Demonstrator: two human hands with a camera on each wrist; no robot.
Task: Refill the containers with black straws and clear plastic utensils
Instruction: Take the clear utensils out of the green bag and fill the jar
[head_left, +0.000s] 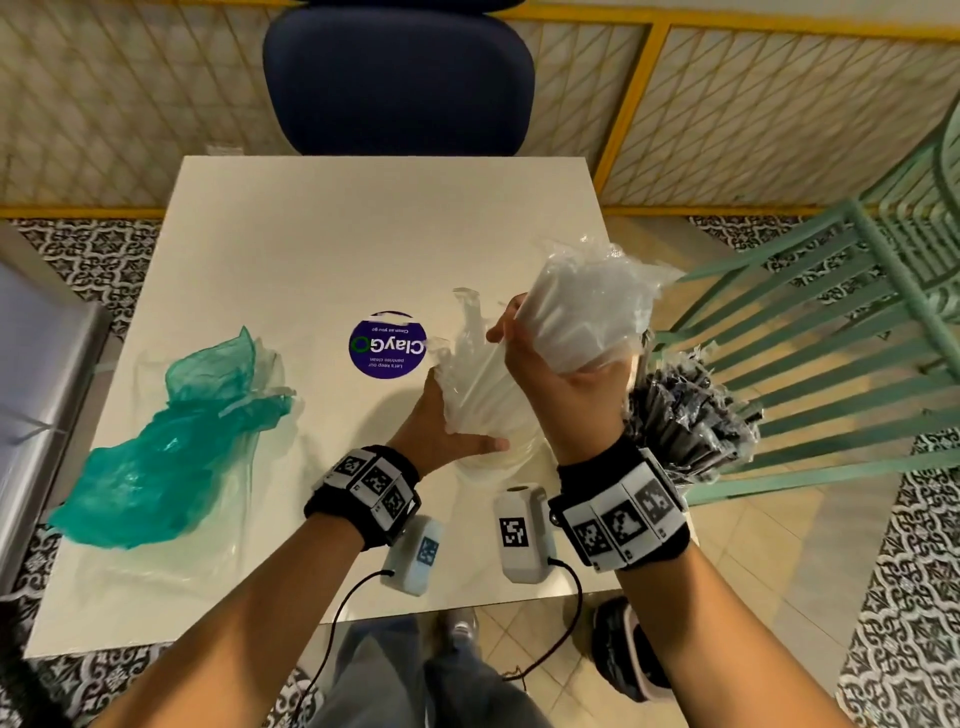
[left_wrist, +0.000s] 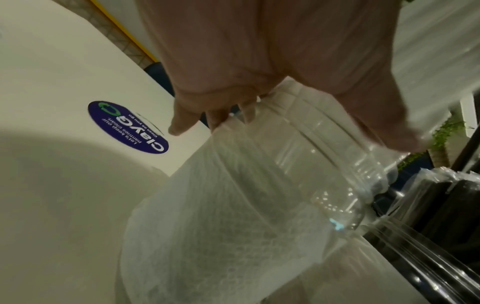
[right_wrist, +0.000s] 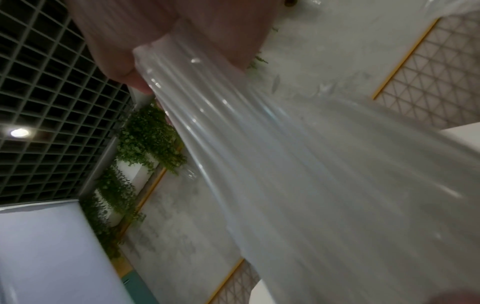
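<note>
The right hand (head_left: 558, 374), gripping a bag of clear plastic utensils (head_left: 587, 312) just above and to the right of the clear container (head_left: 485, 395) on the bench (head_left: 311, 249), must bring them lengthwise down into its mouth, while the left hand (head_left: 441, 421) grips that container's side.

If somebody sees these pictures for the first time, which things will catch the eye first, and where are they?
In the middle, the right hand lifts a clear plastic bag of utensils over a clear container that the left hand steadies. A crumpled teal plastic bag lies on the left of the white table, and wrapped black straws stand at its right edge.
</note>
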